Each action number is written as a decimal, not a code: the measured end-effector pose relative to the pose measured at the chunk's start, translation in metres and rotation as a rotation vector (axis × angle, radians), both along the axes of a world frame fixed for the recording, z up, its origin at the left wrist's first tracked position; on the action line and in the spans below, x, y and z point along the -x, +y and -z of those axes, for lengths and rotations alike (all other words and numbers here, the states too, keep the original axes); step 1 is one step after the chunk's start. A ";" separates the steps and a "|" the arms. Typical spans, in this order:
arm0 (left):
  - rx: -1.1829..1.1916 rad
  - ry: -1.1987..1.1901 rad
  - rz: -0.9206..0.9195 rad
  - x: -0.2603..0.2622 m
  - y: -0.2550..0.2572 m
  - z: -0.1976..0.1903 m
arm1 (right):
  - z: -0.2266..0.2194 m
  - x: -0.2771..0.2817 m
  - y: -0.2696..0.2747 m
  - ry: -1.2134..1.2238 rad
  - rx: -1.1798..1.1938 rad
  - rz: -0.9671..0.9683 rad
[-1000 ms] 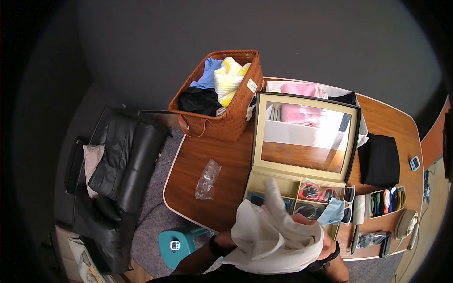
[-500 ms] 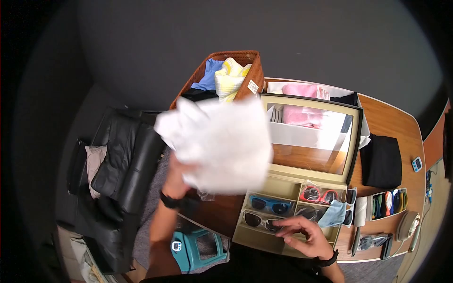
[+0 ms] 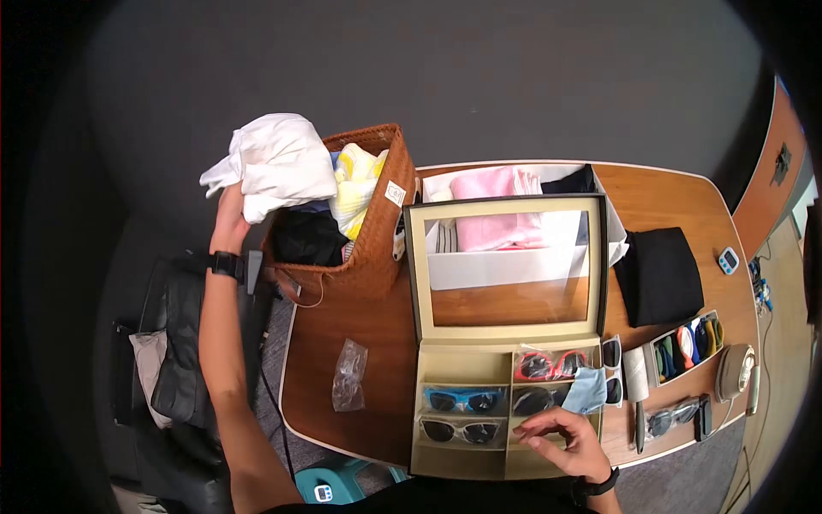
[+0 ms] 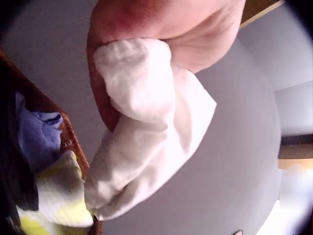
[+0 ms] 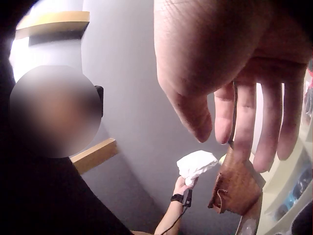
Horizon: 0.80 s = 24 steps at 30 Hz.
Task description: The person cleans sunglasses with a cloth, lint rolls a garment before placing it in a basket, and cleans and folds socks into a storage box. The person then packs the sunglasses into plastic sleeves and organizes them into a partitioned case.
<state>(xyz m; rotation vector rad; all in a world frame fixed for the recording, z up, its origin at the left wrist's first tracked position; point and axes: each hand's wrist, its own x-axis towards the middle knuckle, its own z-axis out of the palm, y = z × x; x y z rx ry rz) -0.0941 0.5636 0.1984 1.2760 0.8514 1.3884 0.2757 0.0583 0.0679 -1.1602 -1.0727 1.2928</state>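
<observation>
My left hand (image 3: 229,216) is raised at the far left and grips a bunched white cloth (image 3: 287,163). In the left wrist view the fingers (image 4: 105,63) curl round the cloth's gathered end. The cloth overlaps the left rim of a woven brown basket (image 3: 381,231), which holds blue, black and yellow-and-white fabrics. Over the lower right of a sunglasses case (image 3: 467,364) hovers my right hand (image 3: 569,445), its fingers loosely bent and holding nothing. Blue sunglasses (image 3: 464,400), white sunglasses (image 3: 461,431) and red sunglasses (image 3: 552,366) lie in the case's compartments; its windowed lid stands up.
Behind the lid is a white box (image 3: 505,270) with a pink cloth (image 3: 488,214). To the right lie a folded black cloth (image 3: 659,278), a lint roller (image 3: 636,377) and a small box of rolled fabrics (image 3: 689,347). A clear plastic wrapper (image 3: 348,377) lies left of the case.
The white cloth was in front of my body, then went up and left in my left hand to the basket. My right hand has let go of it and stays over the case.
</observation>
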 end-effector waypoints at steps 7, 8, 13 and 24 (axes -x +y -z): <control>0.036 0.392 0.004 0.007 0.072 -0.016 | -0.001 -0.004 -0.001 -0.079 0.091 0.095; 0.064 0.492 -0.023 0.005 0.083 -0.010 | -0.002 0.000 0.000 -0.022 0.115 0.146; 0.254 0.327 0.264 0.029 0.149 0.078 | 0.008 0.006 0.005 0.079 0.172 0.189; -0.300 1.496 -0.205 -0.025 0.139 0.048 | 0.009 0.006 0.019 -0.025 0.187 0.155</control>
